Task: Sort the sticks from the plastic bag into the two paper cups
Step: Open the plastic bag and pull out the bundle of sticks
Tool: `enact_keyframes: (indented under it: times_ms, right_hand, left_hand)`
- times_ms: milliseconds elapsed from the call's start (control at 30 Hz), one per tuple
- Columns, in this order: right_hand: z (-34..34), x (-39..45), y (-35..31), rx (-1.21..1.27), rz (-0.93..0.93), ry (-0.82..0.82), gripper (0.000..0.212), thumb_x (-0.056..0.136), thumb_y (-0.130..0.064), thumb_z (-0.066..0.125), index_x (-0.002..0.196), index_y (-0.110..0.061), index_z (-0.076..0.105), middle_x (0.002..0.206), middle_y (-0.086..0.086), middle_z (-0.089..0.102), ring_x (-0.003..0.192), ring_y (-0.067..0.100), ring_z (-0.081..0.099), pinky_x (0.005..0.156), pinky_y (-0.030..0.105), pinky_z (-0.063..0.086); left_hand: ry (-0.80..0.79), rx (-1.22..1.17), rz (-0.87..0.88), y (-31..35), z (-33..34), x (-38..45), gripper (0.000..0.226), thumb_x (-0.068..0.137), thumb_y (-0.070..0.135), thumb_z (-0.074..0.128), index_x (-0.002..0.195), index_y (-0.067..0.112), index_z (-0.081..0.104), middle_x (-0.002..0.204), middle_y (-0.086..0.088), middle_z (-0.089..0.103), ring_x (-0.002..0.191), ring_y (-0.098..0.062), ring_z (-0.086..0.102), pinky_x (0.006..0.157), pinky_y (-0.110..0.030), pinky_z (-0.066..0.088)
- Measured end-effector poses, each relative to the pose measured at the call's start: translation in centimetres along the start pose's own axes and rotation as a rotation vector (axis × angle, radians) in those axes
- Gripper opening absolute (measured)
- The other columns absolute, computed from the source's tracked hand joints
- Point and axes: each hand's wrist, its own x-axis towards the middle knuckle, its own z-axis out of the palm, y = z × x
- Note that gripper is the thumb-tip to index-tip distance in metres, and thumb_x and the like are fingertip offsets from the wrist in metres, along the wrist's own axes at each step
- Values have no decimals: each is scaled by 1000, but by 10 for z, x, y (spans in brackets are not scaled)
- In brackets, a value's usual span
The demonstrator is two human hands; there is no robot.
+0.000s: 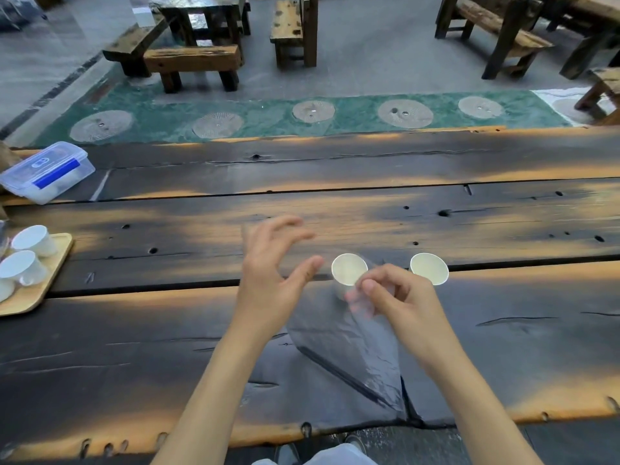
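In the head view, we are finding the task at its opening stage. The right hand [396, 297], at centre frame, is pinching the top of the clear plastic bag [355, 357] between thumb and fingers, lifting it off the dark wooden worktop [503, 347]. The left hand [271, 273], just left of it, is hanging spread wide and gripping nothing, fingers apart above the bag's mouth. The sticks [342, 374] are showing as dark thin lines lying low inside the bag, toward the lower centre; we cannot tell their number or kinds through the film. The two paper cups are standing upright just beyond the hands: the nearer cup [349, 268] is touching or partly behind the bag's raised edge, the farther cup [429, 268] is sitting to its right, apart from it. Both cups are looking empty as far as their interiors show. We are judging that no stick is sorted yet; opening the bag, drawing sticks and dividing them all remain.
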Motion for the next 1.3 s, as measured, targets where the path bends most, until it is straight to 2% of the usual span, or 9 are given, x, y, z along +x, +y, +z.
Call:
enact_keyframes:
  times_ms: [100,200,400,467,567,767,933,1133,1300]
  right_hand:
    - [13,2,-13,212,19,21,19,98,-6,53,91,11,58,90,13,77,80,26,74,76,38,55]
    - [28,1,-31,532,80,14,14,94,-10,52,88,2,54,99,18,76,86,35,74,77,40,57]
    - [22,-3,-49,1013,197,64,5,90,-12,51,87,-9,54,111,20,73,87,33,75,67,33,61]
    - [14,-7,-48,998,209,71,5,88,-12,52,85,-9,55,109,19,74,88,34,75,68,33,62]
    - [-8,-12,-40,896,178,101,12,87,-9,51,81,-13,60,103,16,76,84,33,75,70,33,61]
    - [-87,-11,-47,539,46,162,34,78,0,52,107,-16,62,92,18,76,59,25,72,62,30,60]
    - [-104,7,-49,-19,-19,141,53,88,2,63,130,-27,51,95,20,75,67,31,69,68,32,55]
    - [-89,21,-32,-92,-3,244,40,89,15,47,106,-16,65,79,12,66,65,26,59,70,39,50]
    - [-83,27,-17,-151,200,297,21,93,-4,54,98,-13,72,76,2,63,70,18,56,78,37,51]
  left_hand:
    - [256,-122,-333,-10,1,-25,48,88,18,71,132,21,54,141,5,42,133,-3,38,112,-18,28]
    - [449,-458,-860,-39,24,-58,44,94,26,62,135,28,46,146,5,44,132,-9,44,112,-31,34]
    - [189,-1045,-1440,-72,72,-107,46,93,44,53,128,15,44,125,-23,59,114,-38,60,95,-52,49]
    - [110,-1173,-1403,-68,72,-106,55,86,46,57,122,4,55,108,-24,70,96,-35,68,87,-50,52]
    - [129,-1244,-1320,-83,62,-103,59,71,36,83,114,0,65,100,-21,70,89,-35,64,102,-54,43]
    - [184,-1115,-1090,-103,24,-93,9,93,14,53,87,9,57,63,-4,57,47,-13,57,43,-24,49]
    - [164,-1039,-982,-104,2,-84,10,98,10,48,94,10,58,69,-3,63,54,-10,62,48,-20,52]
    - [163,-979,-879,-102,-7,-80,18,82,20,60,96,10,58,71,-3,64,59,-12,63,55,-23,56]
    - [189,-945,-842,-103,-9,-84,19,82,19,61,99,12,58,78,-5,63,65,-12,65,61,-25,57]
